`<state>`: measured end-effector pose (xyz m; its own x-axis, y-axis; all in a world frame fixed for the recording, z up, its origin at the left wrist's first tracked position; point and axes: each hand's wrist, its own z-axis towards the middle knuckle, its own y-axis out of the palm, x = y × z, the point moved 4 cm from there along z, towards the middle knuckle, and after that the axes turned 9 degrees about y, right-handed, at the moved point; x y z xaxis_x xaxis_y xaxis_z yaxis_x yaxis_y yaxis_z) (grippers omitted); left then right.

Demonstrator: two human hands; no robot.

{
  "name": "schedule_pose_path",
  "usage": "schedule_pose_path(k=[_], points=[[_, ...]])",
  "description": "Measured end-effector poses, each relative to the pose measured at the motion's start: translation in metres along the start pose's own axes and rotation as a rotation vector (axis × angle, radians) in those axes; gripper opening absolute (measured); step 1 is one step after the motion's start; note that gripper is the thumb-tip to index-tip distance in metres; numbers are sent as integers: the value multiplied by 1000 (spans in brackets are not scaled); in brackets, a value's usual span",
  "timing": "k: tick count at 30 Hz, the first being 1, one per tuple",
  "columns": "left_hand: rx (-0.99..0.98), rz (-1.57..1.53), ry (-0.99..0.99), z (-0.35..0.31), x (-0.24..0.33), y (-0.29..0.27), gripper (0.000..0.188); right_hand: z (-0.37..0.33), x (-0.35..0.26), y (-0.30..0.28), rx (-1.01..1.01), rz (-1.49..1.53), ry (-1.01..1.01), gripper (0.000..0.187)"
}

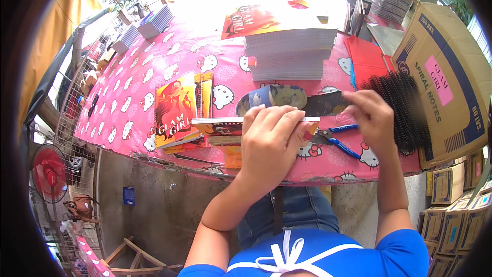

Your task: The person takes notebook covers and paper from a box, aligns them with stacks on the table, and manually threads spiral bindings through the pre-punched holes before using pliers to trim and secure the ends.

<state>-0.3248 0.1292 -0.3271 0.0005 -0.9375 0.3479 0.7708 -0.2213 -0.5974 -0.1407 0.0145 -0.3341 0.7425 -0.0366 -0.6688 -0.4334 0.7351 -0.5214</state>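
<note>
My left hand (272, 141) is closed over a notebook (218, 121), holding it on edge at the front of the table, its white page edge facing up and an orange cover below. To the right, my right hand (370, 115) is raised with its fingers curled together, pointing toward the notebook. Whatever they pinch, if anything, is too small to make out. Below it lie pliers with blue handles (344, 147), their jaws beside the notebook. A bundle of black spiral coils (402, 107) is just right of my right hand.
Orange-covered notebooks (176, 107) lie at the left. Behind my hands stands a tall stack of paper blocks (290, 54), with a patterned rounded object (271, 97) before it. A cardboard box (443, 82) stands at the right. The pink tablecloth's front edge (154, 160) runs near me.
</note>
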Motion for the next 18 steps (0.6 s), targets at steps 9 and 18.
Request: schedule_pose_path(k=[9,18], points=[[89,6,19,2,4,-7,18,6,-34,16,-283,239,10,16],[123,48,19,2,5,-5,22,14,-32,17,-542,388,412,14]])
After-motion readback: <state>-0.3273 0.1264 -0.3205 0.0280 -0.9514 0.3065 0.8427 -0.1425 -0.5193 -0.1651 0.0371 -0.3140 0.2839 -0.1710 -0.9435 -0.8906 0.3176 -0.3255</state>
